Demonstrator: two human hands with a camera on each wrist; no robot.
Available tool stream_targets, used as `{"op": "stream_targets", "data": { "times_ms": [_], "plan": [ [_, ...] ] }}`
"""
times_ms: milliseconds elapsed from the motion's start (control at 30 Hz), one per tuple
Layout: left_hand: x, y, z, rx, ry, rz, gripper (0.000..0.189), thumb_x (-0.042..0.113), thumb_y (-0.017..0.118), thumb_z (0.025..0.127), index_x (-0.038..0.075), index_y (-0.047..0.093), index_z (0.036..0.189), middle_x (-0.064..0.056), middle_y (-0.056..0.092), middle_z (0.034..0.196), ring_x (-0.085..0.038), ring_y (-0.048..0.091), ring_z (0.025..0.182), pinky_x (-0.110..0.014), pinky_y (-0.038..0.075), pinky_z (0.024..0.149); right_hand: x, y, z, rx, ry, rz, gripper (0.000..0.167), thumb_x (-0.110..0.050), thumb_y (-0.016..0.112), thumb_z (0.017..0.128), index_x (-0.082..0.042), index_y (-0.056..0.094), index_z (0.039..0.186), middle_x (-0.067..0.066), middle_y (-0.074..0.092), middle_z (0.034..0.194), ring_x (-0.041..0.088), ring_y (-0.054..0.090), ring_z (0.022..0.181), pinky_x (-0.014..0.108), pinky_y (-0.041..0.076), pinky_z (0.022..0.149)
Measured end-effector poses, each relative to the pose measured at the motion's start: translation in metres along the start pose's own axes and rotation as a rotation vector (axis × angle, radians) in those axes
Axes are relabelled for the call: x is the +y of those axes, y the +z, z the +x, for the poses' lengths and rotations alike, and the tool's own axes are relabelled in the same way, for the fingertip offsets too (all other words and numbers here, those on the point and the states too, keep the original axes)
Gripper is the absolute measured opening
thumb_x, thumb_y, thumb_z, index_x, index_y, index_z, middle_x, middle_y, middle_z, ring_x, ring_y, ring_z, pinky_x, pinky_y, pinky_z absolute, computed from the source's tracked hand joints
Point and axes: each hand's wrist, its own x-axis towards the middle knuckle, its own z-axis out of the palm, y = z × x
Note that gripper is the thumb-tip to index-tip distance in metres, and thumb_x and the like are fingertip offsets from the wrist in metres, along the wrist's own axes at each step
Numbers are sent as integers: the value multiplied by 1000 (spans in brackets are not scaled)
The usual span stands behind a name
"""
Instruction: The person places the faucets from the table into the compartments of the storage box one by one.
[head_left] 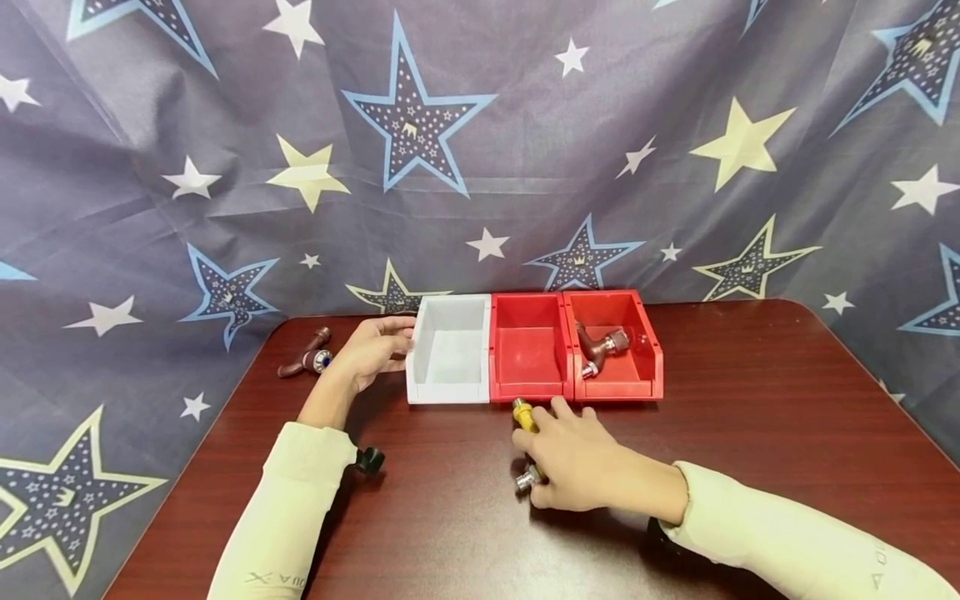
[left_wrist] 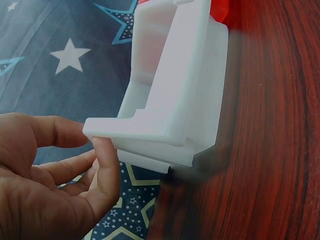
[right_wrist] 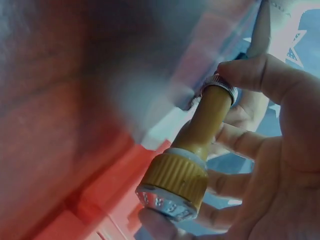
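Note:
My left hand [head_left: 372,352] is at the left side of a white bin [head_left: 452,393]; in the left wrist view its fingertips pinch the corner of the bin's rim [left_wrist: 150,127]. In front of the middle red bin [head_left: 529,388], my right hand [head_left: 573,457] holds a yellow pipe fitting [head_left: 524,414] with silver ends. The right wrist view shows the fitting's ribbed yellow collar [right_wrist: 175,172], with fingers spread along its length and a fingertip at each end. In the head view the hand hides the fitting's middle.
The right-hand red bin [head_left: 647,389] adjoins the middle one and contains a brown pipe fitting [head_left: 600,345] with silver ends. Another brown fitting [head_left: 306,358] lies on the dark red table [head_left: 750,417], left of my left hand. A star-patterned curtain [head_left: 525,150] hangs behind.

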Motion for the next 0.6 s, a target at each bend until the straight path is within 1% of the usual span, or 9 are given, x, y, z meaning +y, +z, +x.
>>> {"op": "stream_targets", "data": {
  "times_ms": [67,133,233,267,433,600],
  "plan": [
    [1,0,0,-1,1,2,56,-3,54,95,-4,44,150,-27,50,142,-23,64,100,-34,58,81,2,-6,0,28,-8,-11,40,-40,83,72,-22,65,104,5,59,108,27,48,99,47,44,69],
    [1,1,0,0,0,3,55,-3,54,95,-4,45,150,-27,51,142,-22,64,100,-33,58,81,5,-13,0,46,-2,-17,43,-41,82,73,-22,66,109,4,58,108,26,48,97,48,45,70],
    [0,0,1,-2,0,7,55,-2,54,96,-3,45,150,-26,51,142,-21,64,100,-34,58,82,10,-23,4,82,25,-23,46,-42,83,75,-23,67,114,2,57,107,25,46,96,49,46,73],
    [0,0,1,0,-1,6,55,-2,55,96,-3,45,150,-26,51,142,-21,64,99,-34,57,83,13,-26,6,97,35,-26,46,-42,83,75,-23,67,114,2,56,105,25,46,96,49,46,73],
    [-1,0,2,-1,0,3,56,-2,55,96,-3,44,150,-27,49,144,-20,64,99,-39,57,87,28,-37,20,157,77,-42,46,-41,84,75,-23,67,113,2,55,101,26,47,95,46,45,71],
    [-1,1,3,3,3,-1,55,-2,55,95,-3,46,149,-27,50,143,-21,64,99,-37,57,84,43,-39,39,195,94,-37,45,-38,84,75,-22,69,115,6,59,107,29,49,101,48,47,76]
  ]
}}
